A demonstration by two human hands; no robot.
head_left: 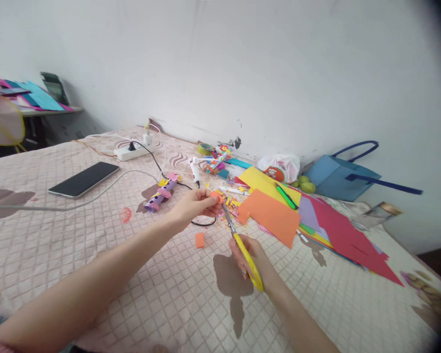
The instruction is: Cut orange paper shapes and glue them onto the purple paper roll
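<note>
Between the fingertips of my left hand (200,205) is a small orange paper piece (216,197). My right hand (250,257) is closed around the yellow handles of the scissors (248,260), whose metal blades point up and left to the lower edge of that piece. Another small orange rectangle (199,240) lies on the patterned cloth below my left hand. To the right of the blades rests a larger orange sheet (272,215), over part of a yellow sheet (262,183). Small paper scraps (233,202) are scattered just behind the scissors' tips.
A purple decorated roll (161,194), a white glue gun (194,171) and a power strip (134,152) with cables lie behind and left. A tablet (85,179) is farther left. Red sheets (347,230), a green cutter (286,196) and a blue bag (340,176) are on the right.
</note>
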